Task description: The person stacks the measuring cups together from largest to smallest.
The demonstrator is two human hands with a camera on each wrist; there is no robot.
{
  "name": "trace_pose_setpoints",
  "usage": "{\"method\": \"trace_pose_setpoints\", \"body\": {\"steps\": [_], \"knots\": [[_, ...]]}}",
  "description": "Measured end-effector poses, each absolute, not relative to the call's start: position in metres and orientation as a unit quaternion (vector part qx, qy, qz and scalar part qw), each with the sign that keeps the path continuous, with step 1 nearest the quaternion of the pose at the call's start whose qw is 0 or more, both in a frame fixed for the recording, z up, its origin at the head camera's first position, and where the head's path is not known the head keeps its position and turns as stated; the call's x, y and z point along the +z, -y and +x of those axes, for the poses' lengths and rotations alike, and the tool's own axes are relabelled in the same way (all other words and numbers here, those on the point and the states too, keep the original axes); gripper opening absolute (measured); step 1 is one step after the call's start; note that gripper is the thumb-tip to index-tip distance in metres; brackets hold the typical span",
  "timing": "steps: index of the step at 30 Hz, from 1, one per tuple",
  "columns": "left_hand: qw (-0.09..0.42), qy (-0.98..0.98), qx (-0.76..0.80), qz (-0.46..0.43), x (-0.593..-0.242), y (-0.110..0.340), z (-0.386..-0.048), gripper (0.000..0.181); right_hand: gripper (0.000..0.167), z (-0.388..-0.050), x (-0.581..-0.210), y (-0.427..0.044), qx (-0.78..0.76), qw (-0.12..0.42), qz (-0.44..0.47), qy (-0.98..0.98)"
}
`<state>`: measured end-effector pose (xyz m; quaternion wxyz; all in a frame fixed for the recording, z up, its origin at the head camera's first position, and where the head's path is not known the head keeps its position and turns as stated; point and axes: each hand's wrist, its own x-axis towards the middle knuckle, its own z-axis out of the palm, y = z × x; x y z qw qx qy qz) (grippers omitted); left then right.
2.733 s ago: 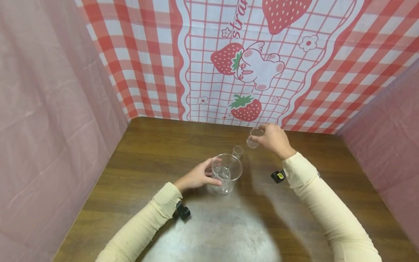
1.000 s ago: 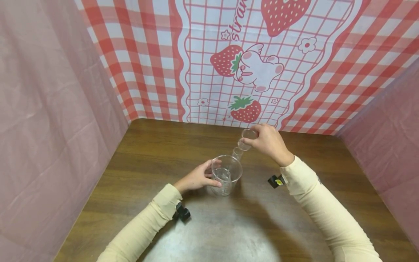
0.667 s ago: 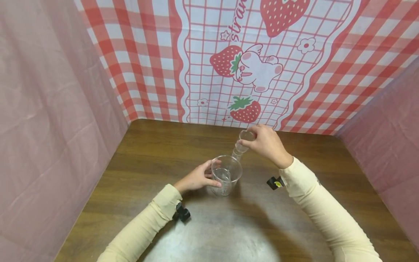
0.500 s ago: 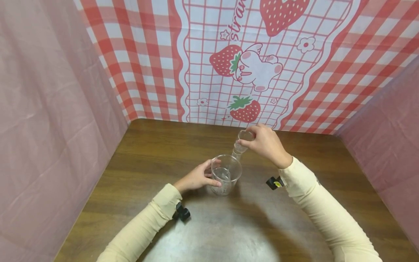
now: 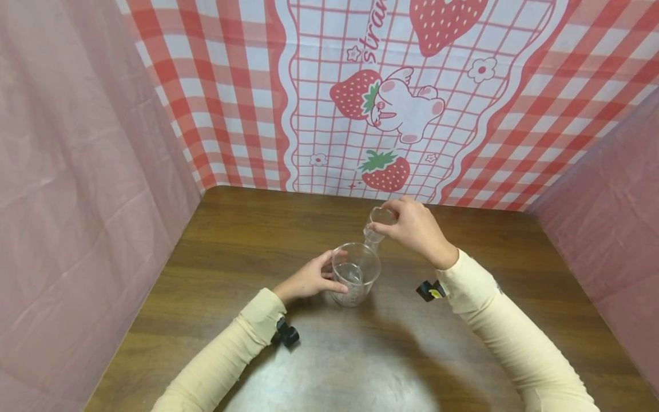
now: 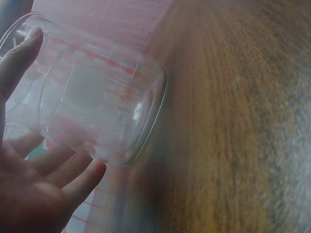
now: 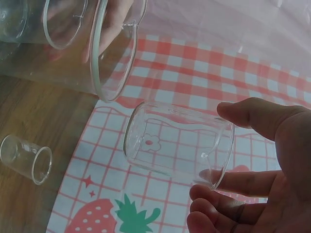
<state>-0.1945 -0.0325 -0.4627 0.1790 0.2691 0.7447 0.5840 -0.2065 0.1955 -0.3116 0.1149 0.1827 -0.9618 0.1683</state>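
Note:
My left hand [image 5: 309,279] holds a large clear glass beaker [image 5: 369,273] near the table's middle, thumb on one side and fingers on the other. A smaller beaker [image 5: 350,276] stands inside it. White graduation marks show on the glass [image 6: 121,104] in the left wrist view. My right hand [image 5: 421,230] pinches a small clear beaker [image 7: 177,138] by its rim, raised off the table. Just behind the large beaker, a tiny glass beaker [image 7: 25,158] stands on the table, below and beside the held one. In the head view the held beaker partly overlaps it.
The brown wooden table [image 5: 247,229] reaches back to a red-and-white strawberry-print cloth [image 5: 247,114]. Pink curtains [image 5: 92,171] hang at both sides. A black wrist camera [image 5: 285,333] sits at the left cuff, another [image 5: 428,290] at the right.
My right hand has moved left and slightly nearer with the small beaker, bringing it over the tiny one in the head view. The left hand and large beaker have stayed in place.

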Motion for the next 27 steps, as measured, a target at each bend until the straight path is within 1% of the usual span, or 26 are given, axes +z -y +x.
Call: {"method": "trace_pose_setpoints", "body": {"steps": [11, 22, 27], "knots": [[0.179, -0.743, 0.585, 0.271, -0.463, 0.032, -0.195, 0.08, 0.039, -0.202, -0.31, -0.192, 0.169, 0.11, 0.192, 0.96], [0.179, -0.742, 0.585, 0.273, -0.461, 0.033, -0.195, 0.08, 0.044, -0.195, -0.307, -0.187, 0.176, 0.103, 0.193, 0.96], [0.178, -0.742, 0.585, 0.274, -0.461, 0.033, -0.194, 0.079, 0.043, -0.194, -0.308, -0.186, 0.177, 0.101, 0.197, 0.959]]}}
